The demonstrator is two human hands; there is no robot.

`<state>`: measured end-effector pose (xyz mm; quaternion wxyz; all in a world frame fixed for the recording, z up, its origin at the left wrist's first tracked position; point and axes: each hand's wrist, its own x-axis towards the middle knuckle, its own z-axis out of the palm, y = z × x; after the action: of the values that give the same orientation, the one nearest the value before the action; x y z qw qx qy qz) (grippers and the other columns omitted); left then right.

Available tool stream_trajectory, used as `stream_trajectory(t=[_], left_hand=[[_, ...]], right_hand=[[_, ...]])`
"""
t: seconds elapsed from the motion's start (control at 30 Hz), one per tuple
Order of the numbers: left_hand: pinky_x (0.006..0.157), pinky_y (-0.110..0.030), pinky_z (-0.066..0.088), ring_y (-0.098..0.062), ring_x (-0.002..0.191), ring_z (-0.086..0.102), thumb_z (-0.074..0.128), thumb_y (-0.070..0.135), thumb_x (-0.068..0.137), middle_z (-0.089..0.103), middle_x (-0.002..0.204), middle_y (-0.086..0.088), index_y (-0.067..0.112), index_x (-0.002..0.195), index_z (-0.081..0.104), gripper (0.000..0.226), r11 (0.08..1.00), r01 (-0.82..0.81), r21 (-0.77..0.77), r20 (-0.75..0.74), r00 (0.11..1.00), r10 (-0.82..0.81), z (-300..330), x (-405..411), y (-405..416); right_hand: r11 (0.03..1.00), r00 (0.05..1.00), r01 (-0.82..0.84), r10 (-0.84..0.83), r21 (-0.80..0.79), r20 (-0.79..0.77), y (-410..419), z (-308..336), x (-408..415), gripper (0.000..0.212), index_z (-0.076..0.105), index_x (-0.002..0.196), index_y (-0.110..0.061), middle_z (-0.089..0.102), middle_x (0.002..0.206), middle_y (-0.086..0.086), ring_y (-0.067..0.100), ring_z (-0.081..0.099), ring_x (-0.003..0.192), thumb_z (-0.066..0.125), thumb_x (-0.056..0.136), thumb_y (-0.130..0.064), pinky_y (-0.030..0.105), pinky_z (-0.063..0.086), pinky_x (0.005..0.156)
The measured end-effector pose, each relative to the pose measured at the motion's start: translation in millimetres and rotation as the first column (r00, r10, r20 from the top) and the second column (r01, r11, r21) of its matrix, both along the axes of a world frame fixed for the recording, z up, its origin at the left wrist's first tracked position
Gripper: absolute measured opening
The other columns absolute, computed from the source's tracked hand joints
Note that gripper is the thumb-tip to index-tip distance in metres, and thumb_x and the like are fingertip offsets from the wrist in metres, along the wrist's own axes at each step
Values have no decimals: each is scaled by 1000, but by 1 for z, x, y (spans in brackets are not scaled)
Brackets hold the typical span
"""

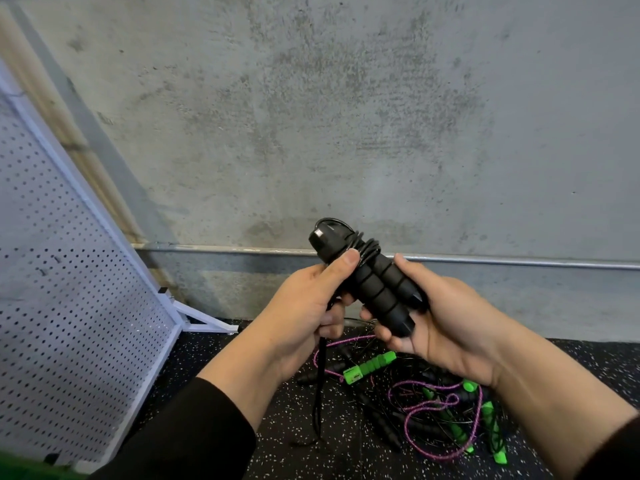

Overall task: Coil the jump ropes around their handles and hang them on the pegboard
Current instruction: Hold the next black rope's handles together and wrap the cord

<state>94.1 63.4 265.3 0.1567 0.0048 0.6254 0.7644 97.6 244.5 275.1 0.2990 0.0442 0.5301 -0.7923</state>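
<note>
Both hands hold one black jump rope at frame centre, roughly 6 o'clock from the middle of the concrete wall [346, 116].

Right hand [440, 320] cups the butt ends of the two black handles [377, 289] from below, fingers curled under, thumb along the 3 o'clock side. My read: it's the clamp that keeps the pair side by side so the wrap stays tight.

Left hand [304, 313] grips the handles on the 9 o'clock side. Its thumb presses the coiled cord [363, 249] near the top, probably pinning the last turn so it can't unwind. A black strap [320, 382] hangs straight down from under that hand toward 6 o'clock. Can't tell if it's a loose tail or a hanging loop.

Orientation: the handles' long axis runs diagonally, cap ends up toward 11 o'clock, butt ends down toward 5 o'clock. The cord is wound crosswise around the upper part, near the caps.

Coiling of this rope looks nearly done. Securing the end and hanging are not yet done.

White pegboard [69, 306] leans at 9 o'clock, well apart from the hands. I can't make out any ropes on the part that shows.

Pile of other ropes [433, 403], green handles with pink and black cords, lies tangled on the speckled floor [214, 362] at 5 o'clock below the hands, not yet coiled.
</note>
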Motion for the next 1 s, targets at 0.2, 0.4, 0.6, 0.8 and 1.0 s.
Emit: stream_trajectory(t=[0.2, 0.4, 0.6, 0.8, 1.0], left_hand=[[48, -26, 16, -11, 50, 21, 65, 59, 88, 47, 71, -1, 21, 89, 70, 39, 988, -39, -152, 32, 999, 44, -1, -2, -4], [43, -23, 19, -8, 44, 24, 60, 74, 80, 51, 68, 2, 13, 109, 74, 69, 975, -35, -218, 95, 994, 57, 0, -2, -4], [40, -20, 17, -6, 43, 21, 58, 76, 80, 50, 63, 7, 8, 107, 68, 74, 990, -36, -139, 204, 977, 64, -2, -3, -2], [42, -20, 15, -7, 44, 20, 63, 82, 70, 49, 67, 4, 18, 97, 63, 69, 993, -59, -100, 273, 958, 85, -9, -4, -3], [41, -20, 16, -7, 44, 21, 67, 73, 76, 48, 64, 4, 19, 88, 65, 55, 991, -111, -80, 217, 968, 126, -11, -5, -2]], right_hand=[[957, 939, 237, -181, 166, -293, 3, -7, -11, 35, 70, 109, -12, 64, 85, 16, 21, 53, 61, 48, 105, -39, 28, 45, 53], [786, 798, 468, -180, 403, -575, 4, -9, -12, 22, 72, 108, -26, 69, 80, 1, 10, 57, 60, 51, 104, -32, 25, 47, 56], [633, 723, 458, 144, 624, -676, 0, -14, -12, 22, 58, 120, -44, 67, 94, -15, -4, 60, 80, 58, 100, -34, 9, 42, 66], [590, 699, 396, 303, 704, -647, -8, -22, -11, 39, 52, 130, -47, 64, 108, -12, 8, 59, 100, 65, 93, -44, 30, 48, 87], [620, 666, 384, 327, 684, -670, -5, -21, -7, 46, 47, 130, -52, 58, 102, -15, 4, 57, 90, 68, 89, -48, 28, 47, 82]])
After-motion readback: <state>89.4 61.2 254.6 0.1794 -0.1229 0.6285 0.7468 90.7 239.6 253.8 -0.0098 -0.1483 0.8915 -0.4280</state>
